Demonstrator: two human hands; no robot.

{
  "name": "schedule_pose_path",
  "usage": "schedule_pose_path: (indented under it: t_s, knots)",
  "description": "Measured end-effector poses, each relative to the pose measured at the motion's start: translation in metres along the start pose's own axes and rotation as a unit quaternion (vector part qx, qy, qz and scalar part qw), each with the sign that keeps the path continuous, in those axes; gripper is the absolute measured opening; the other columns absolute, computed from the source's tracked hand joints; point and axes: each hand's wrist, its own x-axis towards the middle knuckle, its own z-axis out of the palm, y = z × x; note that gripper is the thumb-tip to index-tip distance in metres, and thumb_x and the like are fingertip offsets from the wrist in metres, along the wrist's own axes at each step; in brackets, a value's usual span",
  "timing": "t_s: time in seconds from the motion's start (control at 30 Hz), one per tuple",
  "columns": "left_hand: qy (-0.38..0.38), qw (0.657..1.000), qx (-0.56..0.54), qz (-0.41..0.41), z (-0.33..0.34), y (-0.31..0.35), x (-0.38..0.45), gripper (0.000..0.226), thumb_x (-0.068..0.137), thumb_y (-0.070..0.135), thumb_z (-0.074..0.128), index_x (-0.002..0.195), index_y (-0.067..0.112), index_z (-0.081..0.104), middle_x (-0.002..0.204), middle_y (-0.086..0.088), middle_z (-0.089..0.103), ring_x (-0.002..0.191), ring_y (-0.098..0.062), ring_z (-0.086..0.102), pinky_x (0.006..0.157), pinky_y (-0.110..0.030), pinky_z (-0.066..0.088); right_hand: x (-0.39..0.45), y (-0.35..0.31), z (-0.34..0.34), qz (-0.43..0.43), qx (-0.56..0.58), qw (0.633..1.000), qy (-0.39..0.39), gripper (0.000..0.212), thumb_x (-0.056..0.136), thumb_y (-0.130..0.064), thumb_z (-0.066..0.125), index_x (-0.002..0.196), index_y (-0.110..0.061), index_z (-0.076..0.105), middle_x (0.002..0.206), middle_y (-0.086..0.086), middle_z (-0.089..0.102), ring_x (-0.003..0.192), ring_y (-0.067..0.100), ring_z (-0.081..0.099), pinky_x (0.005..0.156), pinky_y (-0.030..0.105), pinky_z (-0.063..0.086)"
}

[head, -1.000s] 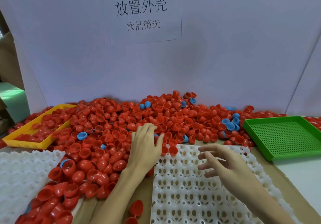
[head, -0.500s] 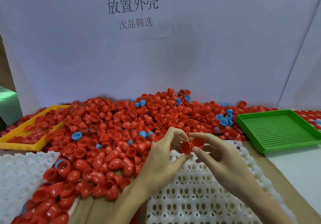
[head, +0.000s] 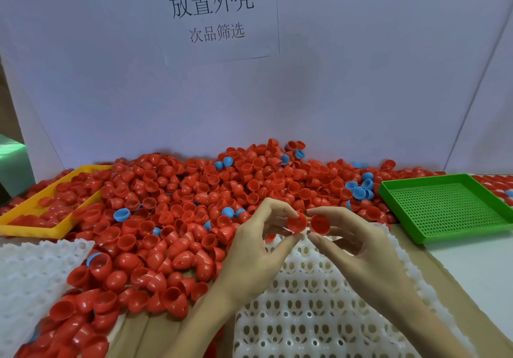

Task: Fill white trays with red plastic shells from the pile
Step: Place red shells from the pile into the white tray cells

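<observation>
Two red shells held side by side at centre frame, just above the far edge of the near white tray (head: 319, 296): left shell (head: 296, 223) pinched between thumb and fingertips of left hand (head: 258, 249), right shell (head: 319, 224) pinched likewise by right hand (head: 361, 249). Half a second back the pair sat closer together, rims nearly touching; a full second back both hands empty, left flat on the pile (head: 194, 205), right spread over the tray. So: picked, separated, ready for seating, none yet placed; visible tray cells empty. Right shell open mouth toward camera, axis roughly along the view line; left shell dome toward camera, tipped slightly left. Second white tray (head: 30, 277) lower left, partly overrun by the pile. Yellow tray (head: 33, 230) left, green tray (head: 444, 205) right.
</observation>
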Motion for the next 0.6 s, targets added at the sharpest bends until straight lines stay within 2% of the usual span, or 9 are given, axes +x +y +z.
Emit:
schedule_pose_path:
  t_s: [0.1, 0.17, 0.3, 0.43, 0.5, 0.6]
  knots:
    - [-0.005, 0.999, -0.02, -0.04, -0.0022, -0.0019, 0.0002, 0.012, 0.105, 0.024, 0.063, 0.116, 0.023, 0.067, 0.108, 0.003, 0.075, 0.106, -0.02, 0.072, 0.096, -0.035, 0.058, -0.0008, -0.0003, 0.0024, 0.015, 0.032, 0.999, -0.004, 0.044, 0.088, -0.044, 0.074, 0.131, -0.042, 0.063, 0.115, -0.019, 0.073, 0.108, 0.007, 0.072, 0.084, 0.027, 0.061]
    - [-0.01, 0.997, -0.036, -0.063, -0.0046, -0.001, 0.001, 0.018, 0.11, 0.029, 0.052, 0.119, 0.022, 0.066, 0.103, -0.002, 0.076, 0.098, -0.021, 0.073, 0.092, -0.037, 0.059, -0.0011, -0.0013, 0.0039, 0.002, 0.027, 1.0, -0.006, 0.046, 0.088, -0.045, 0.072, 0.132, -0.04, 0.061, 0.119, -0.017, 0.072, 0.111, 0.007, 0.071, 0.085, 0.027, 0.061]
    - [-0.036, 0.995, -0.041, -0.089, -0.0078, -0.0012, 0.0017, 0.03, 0.112, 0.034, 0.042, 0.121, 0.02, 0.068, 0.096, -0.008, 0.076, 0.089, -0.026, 0.071, 0.086, -0.042, 0.058, -0.0013, -0.0025, 0.0063, -0.021, 0.014, 1.0, -0.008, 0.047, 0.09, -0.039, 0.07, 0.135, -0.038, 0.058, 0.125, -0.021, 0.069, 0.112, 0.005, 0.07, 0.083, 0.021, 0.059]
    - [-0.063, 0.994, -0.027, -0.088, -0.0066, -0.0012, 0.0017, 0.029, 0.112, 0.035, 0.044, 0.12, 0.024, 0.07, 0.096, -0.006, 0.076, 0.089, -0.019, 0.072, 0.084, -0.034, 0.057, -0.0015, -0.0007, 0.0054, -0.025, 0.012, 1.0, -0.009, 0.05, 0.093, -0.027, 0.073, 0.137, -0.042, 0.058, 0.124, -0.017, 0.07, 0.112, 0.007, 0.071, 0.081, 0.018, 0.057]
    - [-0.075, 0.993, -0.02, -0.088, -0.0052, -0.0017, 0.0009, 0.027, 0.112, 0.037, 0.046, 0.123, 0.028, 0.069, 0.097, -0.003, 0.078, 0.092, -0.018, 0.073, 0.089, -0.032, 0.055, -0.0014, 0.0007, 0.0042, -0.027, -0.003, 1.0, -0.007, 0.046, 0.094, -0.023, 0.073, 0.134, -0.042, 0.062, 0.121, -0.017, 0.072, 0.11, 0.009, 0.071, 0.08, 0.022, 0.059]
    - [-0.079, 0.993, -0.009, -0.092, -0.0034, -0.0026, -0.0009, 0.025, 0.111, 0.044, 0.047, 0.127, 0.033, 0.062, 0.095, -0.001, 0.08, 0.096, -0.018, 0.075, 0.098, -0.044, 0.054, -0.0015, 0.0037, 0.0034, -0.01, -0.015, 1.0, 0.005, 0.032, 0.094, -0.024, 0.074, 0.122, -0.037, 0.068, 0.111, -0.016, 0.075, 0.103, 0.011, 0.073, 0.079, 0.035, 0.062]
